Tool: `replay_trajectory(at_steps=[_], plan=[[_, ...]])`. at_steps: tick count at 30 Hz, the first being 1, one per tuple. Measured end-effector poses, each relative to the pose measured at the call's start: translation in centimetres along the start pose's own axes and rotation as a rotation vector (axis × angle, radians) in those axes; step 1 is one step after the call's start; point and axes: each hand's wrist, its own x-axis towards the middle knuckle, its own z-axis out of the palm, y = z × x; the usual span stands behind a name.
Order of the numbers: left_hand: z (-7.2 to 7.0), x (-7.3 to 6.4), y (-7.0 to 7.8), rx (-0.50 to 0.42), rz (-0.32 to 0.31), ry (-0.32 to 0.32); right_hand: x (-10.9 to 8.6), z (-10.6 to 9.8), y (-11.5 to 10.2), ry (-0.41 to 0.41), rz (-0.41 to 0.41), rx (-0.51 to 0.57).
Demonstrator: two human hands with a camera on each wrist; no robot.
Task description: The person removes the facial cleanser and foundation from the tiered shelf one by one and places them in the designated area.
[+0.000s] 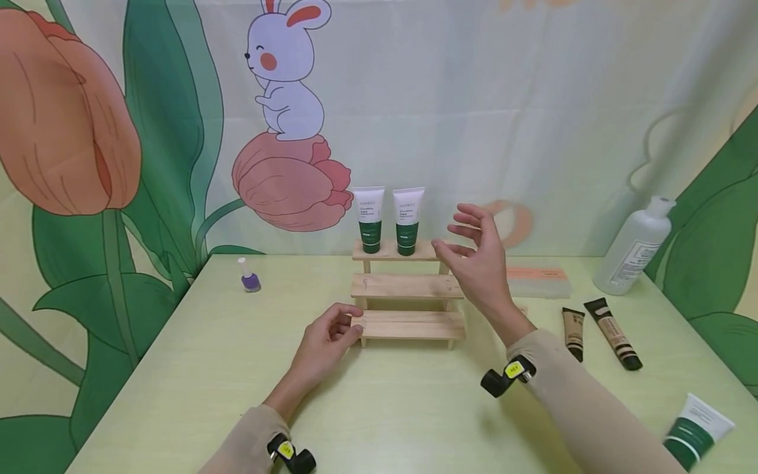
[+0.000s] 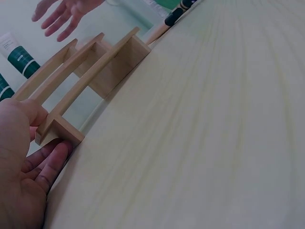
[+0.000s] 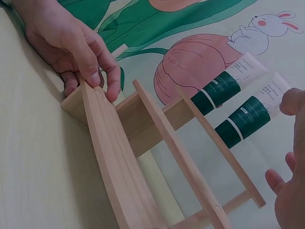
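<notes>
Standing on a pale table (image 1: 172, 382) — wooden rack (image 1: 408, 324), printed cloth (image 1: 462, 99) behind.

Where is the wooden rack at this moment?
In the head view, the rack stands centrally near the table's far edge, the left hand gripping its lowest shelf's left end and two upright tubes on its top shelf.

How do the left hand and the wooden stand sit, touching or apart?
Touching. The right wrist view shows it: the left hand grips the wooden stand at one end of its bottom board, skin against wood with no gap.
</notes>
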Motion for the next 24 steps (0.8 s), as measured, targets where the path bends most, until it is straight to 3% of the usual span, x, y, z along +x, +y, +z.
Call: replay_trajectory(at_steps=[13, 24], plan=[[-0.3, -0.2, -0.1, -0.014, 0.000, 0.009, 1.1, 3.8, 0.9, -0.030, 0.017, -0.003], [-0.1, 0.1, -0.2, -0.019, 0.007, -0.005, 1.7, 5.7, 1.4, 0.013, 0.016, -0.058]])
